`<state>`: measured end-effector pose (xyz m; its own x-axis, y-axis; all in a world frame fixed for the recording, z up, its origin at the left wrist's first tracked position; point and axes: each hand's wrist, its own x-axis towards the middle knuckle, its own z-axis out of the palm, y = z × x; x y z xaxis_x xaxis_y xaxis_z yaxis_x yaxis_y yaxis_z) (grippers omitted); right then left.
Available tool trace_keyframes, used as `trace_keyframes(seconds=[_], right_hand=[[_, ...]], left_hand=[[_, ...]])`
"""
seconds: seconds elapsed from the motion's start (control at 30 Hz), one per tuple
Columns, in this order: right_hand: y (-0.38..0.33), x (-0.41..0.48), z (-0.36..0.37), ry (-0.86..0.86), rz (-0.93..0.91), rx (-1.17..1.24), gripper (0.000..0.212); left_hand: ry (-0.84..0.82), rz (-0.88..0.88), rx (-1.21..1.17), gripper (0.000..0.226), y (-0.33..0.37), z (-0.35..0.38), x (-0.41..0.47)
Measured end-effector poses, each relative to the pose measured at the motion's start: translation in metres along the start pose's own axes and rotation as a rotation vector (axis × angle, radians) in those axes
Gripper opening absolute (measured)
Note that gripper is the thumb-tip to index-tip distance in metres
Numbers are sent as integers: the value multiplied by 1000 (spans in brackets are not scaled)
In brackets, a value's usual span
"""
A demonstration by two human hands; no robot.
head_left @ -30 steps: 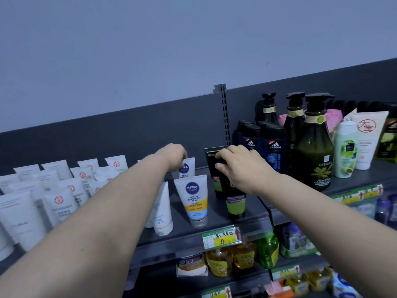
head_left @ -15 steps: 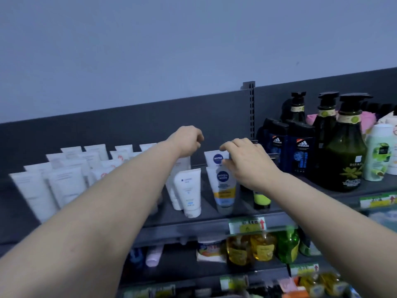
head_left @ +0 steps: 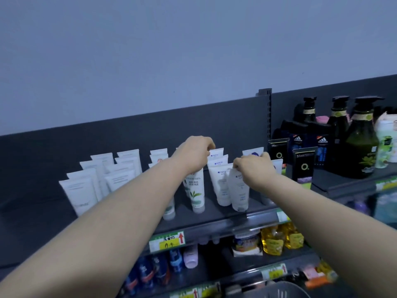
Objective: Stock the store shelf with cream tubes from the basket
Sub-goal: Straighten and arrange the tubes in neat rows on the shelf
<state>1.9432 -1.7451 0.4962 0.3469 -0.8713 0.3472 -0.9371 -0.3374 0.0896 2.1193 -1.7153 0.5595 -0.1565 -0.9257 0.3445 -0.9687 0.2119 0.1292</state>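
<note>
Dark store shelf (head_left: 214, 222), front row. Right hand (head_left: 254, 171) fingers pinch top crimp of white cream tube (head_left: 239, 190); tube directly below fingers, long axis upright, cap down. Left hand (head_left: 194, 153) curled farther back, grip unclear.

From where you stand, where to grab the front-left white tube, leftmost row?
I'd pinch the flat crimped top edge of the front-left white tube, coming from above and in front. It stands wide flat end up, tilted back, broad faces front and rear. A second white tube stands close behind, so top and front are free.
</note>
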Motion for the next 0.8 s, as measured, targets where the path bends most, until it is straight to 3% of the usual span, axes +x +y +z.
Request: trace_keyframes(seconds=[0.37,0.63,0.8], right_hand=[[4,1,4,42,-1,95,33],[13,8,11,84,-112,122,34],[13,11,14,127,-156,116,37]], left_hand=[[-85,22,113,39,5,19,22],[-356,2,339,14,8,38,48],[-259,7,440,17,8,50,59]])
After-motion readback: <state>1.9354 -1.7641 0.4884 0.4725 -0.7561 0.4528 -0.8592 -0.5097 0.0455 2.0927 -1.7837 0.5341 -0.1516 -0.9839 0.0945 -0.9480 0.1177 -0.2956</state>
